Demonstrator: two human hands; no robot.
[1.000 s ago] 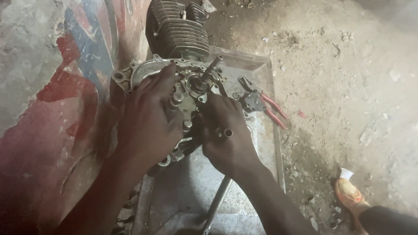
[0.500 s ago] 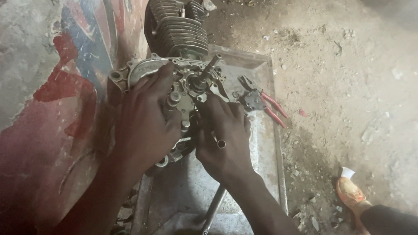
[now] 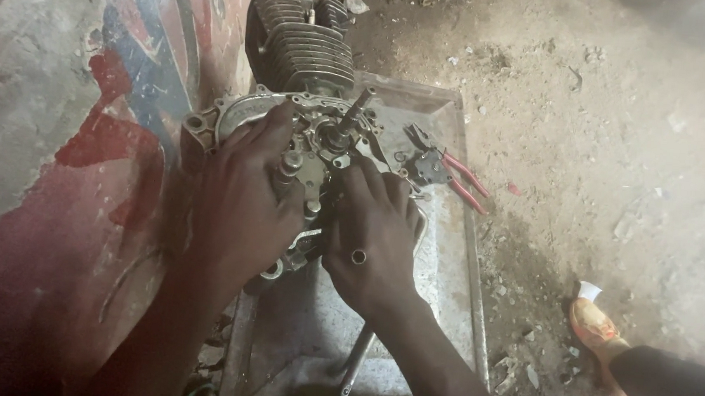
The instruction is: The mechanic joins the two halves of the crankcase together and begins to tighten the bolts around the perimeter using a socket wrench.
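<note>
Working on the opened engine crankcase (image 3: 310, 150) in a metal tray (image 3: 448, 254) at frame centre, the left hand (image 3: 240, 207) presses flat on the casing while the right hand (image 3: 370, 236) curls fingertips into it, so the next move likely needs steady, even prying.

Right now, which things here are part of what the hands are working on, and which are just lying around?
In hand:
- engine
- left hand on its open case
- right hand beside it
- metal tray under it

Lying about:
- red-handled pliers
- long tool
- sandalled foot
</note>
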